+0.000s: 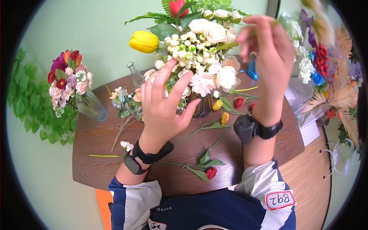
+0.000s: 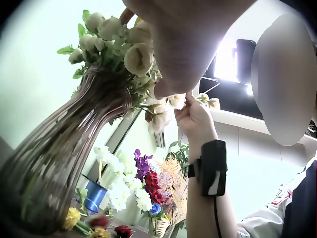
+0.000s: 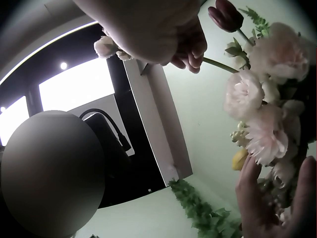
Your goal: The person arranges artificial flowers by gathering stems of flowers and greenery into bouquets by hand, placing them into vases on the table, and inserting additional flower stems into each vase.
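Note:
A large bouquet of mostly white flowers, with a yellow tulip and a red one, stands in a ribbed glass vase. The left hand rests on its near side, fingers spread among the blossoms. To the right, the raised right hand pinches a green stem whose end points into the bouquet. Pale blossoms on the stem's other end stick out past that hand, blurred in the head view. Leaves and petals hide where the stem's tip lies.
Red and yellow small flowers on stems, a white sprig and a pastel bunch lie on the brown table. A tilted vase of mixed flowers is at left, a blue spool behind, and more flowers at right.

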Motion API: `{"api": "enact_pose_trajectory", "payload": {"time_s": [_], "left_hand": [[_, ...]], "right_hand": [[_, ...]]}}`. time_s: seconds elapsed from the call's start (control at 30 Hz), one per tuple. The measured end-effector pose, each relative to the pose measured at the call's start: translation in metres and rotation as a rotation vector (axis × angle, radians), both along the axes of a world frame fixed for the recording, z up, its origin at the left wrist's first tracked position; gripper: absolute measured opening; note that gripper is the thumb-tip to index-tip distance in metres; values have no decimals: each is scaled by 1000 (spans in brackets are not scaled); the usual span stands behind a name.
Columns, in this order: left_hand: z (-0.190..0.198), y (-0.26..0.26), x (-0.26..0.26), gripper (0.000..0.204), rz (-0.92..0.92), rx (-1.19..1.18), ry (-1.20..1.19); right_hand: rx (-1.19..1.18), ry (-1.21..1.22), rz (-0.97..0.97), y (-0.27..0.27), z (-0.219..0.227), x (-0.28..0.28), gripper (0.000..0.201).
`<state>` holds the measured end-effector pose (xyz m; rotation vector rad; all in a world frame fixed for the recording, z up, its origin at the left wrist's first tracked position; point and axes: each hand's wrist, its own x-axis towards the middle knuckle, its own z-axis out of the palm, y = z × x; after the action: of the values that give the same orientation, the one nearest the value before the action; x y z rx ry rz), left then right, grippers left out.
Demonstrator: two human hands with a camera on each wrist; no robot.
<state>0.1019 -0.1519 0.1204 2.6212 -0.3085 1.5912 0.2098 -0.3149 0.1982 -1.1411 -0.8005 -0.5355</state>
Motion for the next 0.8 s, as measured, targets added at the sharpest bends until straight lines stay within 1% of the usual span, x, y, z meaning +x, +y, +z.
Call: {"api": "enact_pose_trajectory", "payload": {"time_s": [0.03, 0.07, 0.1, 0.17, 0.23, 0.3, 0.33, 0.37, 0.43, 0.47, 0.5, 0.57, 0.6, 0.63, 0.7, 0.73, 0.77, 0.8], "left_hand": [[0, 1, 1, 57, -19, -15, -4], [0, 0, 1, 57, -26, -15, -11], [-1, -1, 0, 58, -35, -59, -2], [-5, 0, 3, 59, -50, -110, 3], [-13, 4, 7, 56, -113, -118, -70], [-14, 7, 7, 56, -118, -107, -59], [-15, 7, 7, 56, -115, -115, -60], [-15, 8, 8, 56, -111, -122, -63], [-17, 5, 8, 56, -103, -124, -59], [-19, 5, 7, 56, -97, -123, -57], [-19, 5, 7, 56, -92, -130, -54], [-21, 6, 6, 56, -58, -90, -44], [-24, 8, 6, 56, -60, -101, -32], [-25, 8, 5, 56, -57, -105, -28], [-24, 10, 5, 56, -62, -95, -25], [-22, 10, 5, 56, -61, -98, -23], [-21, 11, 4, 58, -67, -76, -17], [-20, 11, 4, 61, -74, -54, -11]], "right_hand": [[-112, 30, -26, 6, 6, 2, 26], [-150, 3, 50, 11, 9, 10, 25], [-151, -5, 42, 11, 11, 12, 25], [-304, -1, 49, 9, 16, 14, 25], [-288, 1, 25, 14, 19, 10, 24], [-137, -39, 52, 21, 21, 9, 24], [-149, -19, -3, 23, 25, 6, 23], [-152, -16, 0, 23, 33, 1, 23], [-234, 86, 118, 24, 48, -7, 21], [-285, 26, 20, 31, 47, -4, 20], [-291, 29, 25, 36, 47, -4, 20], [-444, 191, 15, 45, 46, -4, 20], [-414, 77, 95, 48, 36, 0, 21], [-418, 81, 98, 46, 34, -2, 21], [-464, 87, -4, 41, 35, -13, 22], [-504, -52, 103, 34, 24, 11, 22], [-505, -50, 104, 32, 21, 10, 22], [-451, -61, 75, 30, 18, 6, 21]]}}
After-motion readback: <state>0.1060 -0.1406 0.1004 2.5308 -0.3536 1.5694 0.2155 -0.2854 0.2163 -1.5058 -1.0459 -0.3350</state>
